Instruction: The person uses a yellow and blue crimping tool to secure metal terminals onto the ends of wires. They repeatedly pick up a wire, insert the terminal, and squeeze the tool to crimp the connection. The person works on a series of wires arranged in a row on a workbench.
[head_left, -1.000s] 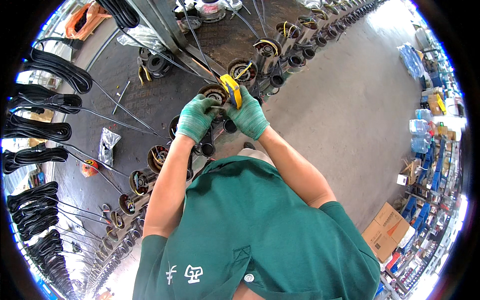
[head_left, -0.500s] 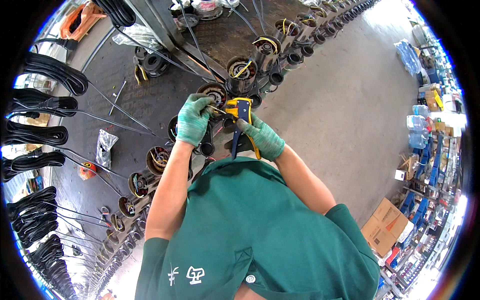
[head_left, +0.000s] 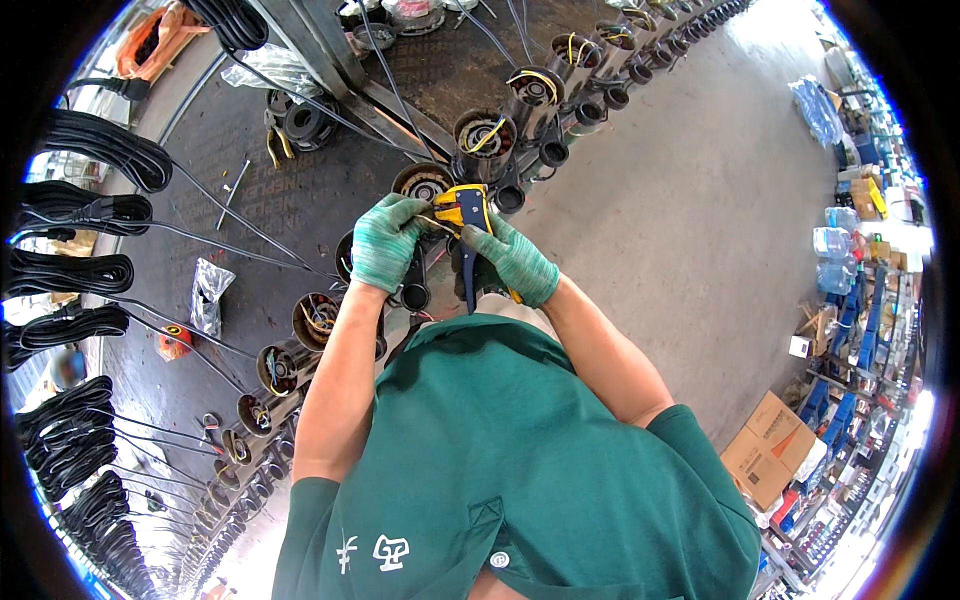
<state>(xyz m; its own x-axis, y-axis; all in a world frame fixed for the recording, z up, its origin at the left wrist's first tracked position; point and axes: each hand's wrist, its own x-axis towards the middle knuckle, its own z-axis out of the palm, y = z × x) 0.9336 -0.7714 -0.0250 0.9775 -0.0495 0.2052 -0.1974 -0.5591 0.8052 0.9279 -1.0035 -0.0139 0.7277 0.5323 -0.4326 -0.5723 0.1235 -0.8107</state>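
In a green glove, my left hand point(head_left: 386, 242) is closed in a pinch on a thin wire point(head_left: 432, 221). My gloved right hand point(head_left: 522, 262) wraps the handles of a yellow and dark blue wire stripper point(head_left: 474, 206). The tool's yellow jaw end meets the wire close to my left fingertips; whether the jaws have closed on it I cannot tell. Just beyond both hands stands an open round motor housing point(head_left: 420, 178), its windings partly showing. Another motor housing point(head_left: 484, 135) with yellow and blue wires stands farther along the row.
Several motor housings point(head_left: 318, 315) line the edge of the dark table point(head_left: 230, 270). Coiled black cables point(head_left: 110, 148) hang at the left, their leads crossing the table. Pliers point(head_left: 279, 147) and a plastic bag point(head_left: 210, 293) lie there. A cardboard box point(head_left: 768, 450) sits at the right.
My right hand has brought the wire stripper left, so its jaw end is now at the wire by my left fingertips. My left hand stays nearly in place.
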